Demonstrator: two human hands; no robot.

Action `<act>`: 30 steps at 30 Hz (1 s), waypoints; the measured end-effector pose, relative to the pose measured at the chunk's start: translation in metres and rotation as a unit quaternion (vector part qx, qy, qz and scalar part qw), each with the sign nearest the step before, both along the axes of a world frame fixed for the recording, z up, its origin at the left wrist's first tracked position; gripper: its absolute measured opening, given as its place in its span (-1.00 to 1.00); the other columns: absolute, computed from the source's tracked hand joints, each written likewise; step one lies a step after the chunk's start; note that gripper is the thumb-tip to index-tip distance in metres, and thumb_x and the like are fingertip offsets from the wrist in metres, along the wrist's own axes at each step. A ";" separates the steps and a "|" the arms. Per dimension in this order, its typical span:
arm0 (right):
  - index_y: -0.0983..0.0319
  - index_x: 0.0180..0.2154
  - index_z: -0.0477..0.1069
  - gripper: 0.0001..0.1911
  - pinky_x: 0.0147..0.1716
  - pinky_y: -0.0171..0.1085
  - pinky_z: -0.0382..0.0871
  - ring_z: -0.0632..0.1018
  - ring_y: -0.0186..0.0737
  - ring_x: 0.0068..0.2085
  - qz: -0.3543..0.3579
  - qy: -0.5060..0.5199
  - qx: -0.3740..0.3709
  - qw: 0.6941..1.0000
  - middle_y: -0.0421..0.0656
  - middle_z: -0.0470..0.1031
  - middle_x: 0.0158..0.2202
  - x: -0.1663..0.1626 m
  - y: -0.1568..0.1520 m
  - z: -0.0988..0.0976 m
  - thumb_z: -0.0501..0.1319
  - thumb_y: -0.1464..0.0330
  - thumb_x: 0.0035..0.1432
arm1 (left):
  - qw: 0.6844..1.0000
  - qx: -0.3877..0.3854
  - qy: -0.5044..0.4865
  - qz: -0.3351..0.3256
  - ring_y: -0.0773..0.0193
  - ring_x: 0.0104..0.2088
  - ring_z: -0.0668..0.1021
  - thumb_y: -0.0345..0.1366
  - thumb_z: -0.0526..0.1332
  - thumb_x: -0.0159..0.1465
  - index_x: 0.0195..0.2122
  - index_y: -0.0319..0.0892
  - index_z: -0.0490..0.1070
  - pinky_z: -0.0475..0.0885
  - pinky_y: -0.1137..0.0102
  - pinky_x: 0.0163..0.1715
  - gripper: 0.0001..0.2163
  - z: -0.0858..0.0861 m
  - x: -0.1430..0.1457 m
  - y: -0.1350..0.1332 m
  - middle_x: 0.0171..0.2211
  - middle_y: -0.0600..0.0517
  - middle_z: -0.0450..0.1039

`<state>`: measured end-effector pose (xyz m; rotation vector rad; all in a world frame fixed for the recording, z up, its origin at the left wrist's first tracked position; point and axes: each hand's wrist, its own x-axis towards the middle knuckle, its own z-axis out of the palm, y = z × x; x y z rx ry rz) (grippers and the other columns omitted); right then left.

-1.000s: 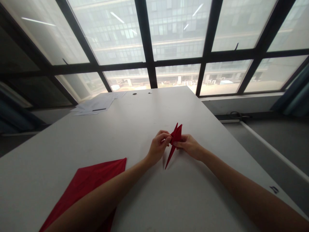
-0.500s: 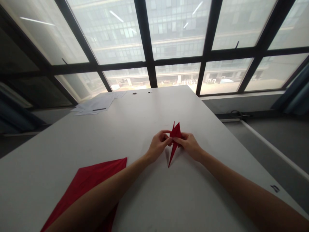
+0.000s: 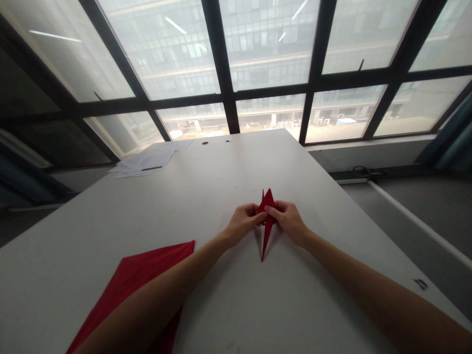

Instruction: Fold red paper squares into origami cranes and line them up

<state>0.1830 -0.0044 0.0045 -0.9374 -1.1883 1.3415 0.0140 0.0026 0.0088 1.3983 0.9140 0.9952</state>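
Note:
A piece of folded red paper (image 3: pixel 268 228), shaped like an origami figure, is held between my two hands above the table. Its long thin point reaches down toward me, and shorter points stick up on the far side. My left hand (image 3: pixel 244 220) pinches its left side with thumb and fingers. From the right, my right hand (image 3: pixel 288 218) grips it, thumb pressed on the middle. The fingers behind the paper are partly hidden. Under my left forearm shows a larger sheet of red paper (image 3: pixel 136 273), partly covered by the arm.
The white table (image 3: pixel 206 196) runs away toward large windows. Printed sheets (image 3: pixel 147 158) with a dark strip lie at its far left. A small dark mark (image 3: pixel 420 284) is near the right edge. Beyond that edge, a pale bar (image 3: pixel 416 221) crosses the floor.
The folded paper has tilted and dropped slightly, its long point swinging a little to the right. My left fingers have curled in closer, and my right thumb sits higher on it.

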 end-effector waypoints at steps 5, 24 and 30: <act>0.23 -0.15 0.46 -0.60 -0.48 -0.29 0.39 0.57 -0.20 -0.39 0.002 -0.019 0.024 1.000 -0.13 0.59 -0.38 -0.001 0.000 -0.003 0.28 0.06 0.13 | 0.994 0.007 -0.074 0.085 0.33 -0.43 0.51 -0.15 0.42 0.14 -0.35 -0.25 0.51 0.38 0.42 -0.36 -0.74 -0.008 -0.003 0.004 -0.43 0.00 0.53; 0.22 -0.34 0.43 -0.75 -0.44 -0.28 0.36 0.50 -0.25 -0.40 -0.015 -0.097 0.114 0.989 -0.18 0.51 -0.42 -0.003 -0.003 -0.009 0.37 0.19 0.05 | 0.985 -0.007 -0.110 0.134 0.34 -0.41 0.51 -0.19 0.48 0.04 -0.26 -0.24 0.54 0.35 0.41 -0.36 -0.69 -0.008 -0.002 0.007 -0.34 -0.03 0.56; 0.24 -0.26 0.52 -0.79 -0.39 -0.26 0.40 0.51 -0.22 -0.35 0.016 -0.146 0.133 0.980 -0.12 0.57 -0.34 -0.003 -0.003 -0.010 0.32 0.24 0.09 | 0.980 -0.023 -0.141 0.140 0.31 -0.38 0.55 -0.21 0.49 0.02 -0.22 -0.24 0.48 0.37 0.40 -0.33 -0.64 -0.009 -0.003 0.009 -0.32 -0.05 0.59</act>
